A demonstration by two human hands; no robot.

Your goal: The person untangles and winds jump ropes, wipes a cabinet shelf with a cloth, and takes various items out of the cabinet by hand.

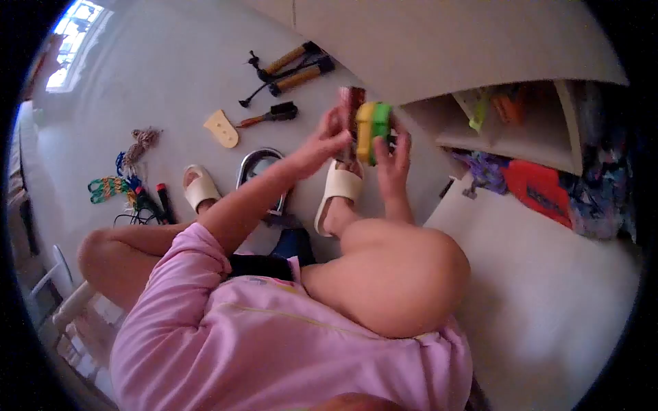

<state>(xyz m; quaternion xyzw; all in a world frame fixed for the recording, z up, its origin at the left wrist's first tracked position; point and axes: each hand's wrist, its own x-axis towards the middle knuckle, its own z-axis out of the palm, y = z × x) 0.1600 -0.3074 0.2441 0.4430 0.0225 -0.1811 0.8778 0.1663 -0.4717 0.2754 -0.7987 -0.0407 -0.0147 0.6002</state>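
In front of my right foot, both hands are raised close together. My left hand [329, 140] is closed around a reddish-brown object [352, 103] that looks like a short block or tube; its kind is unclear. My right hand [394, 154] grips a chunky yellow and green object [373, 130] with rounded edges, whose kind I cannot make out. The two objects are side by side, and whether they touch is hard to tell. Fingers and blur cover part of each.
Two black-ended, tan-handled tools [295, 77], a black-headed brush [274, 114], a cream holed plate [221, 129] and tangled cords [130, 185] lie on the floor. A silver-rimmed oval item [245, 168] sits between cream slippers [340, 183]. An open cabinet compartment [569, 127] is at right.
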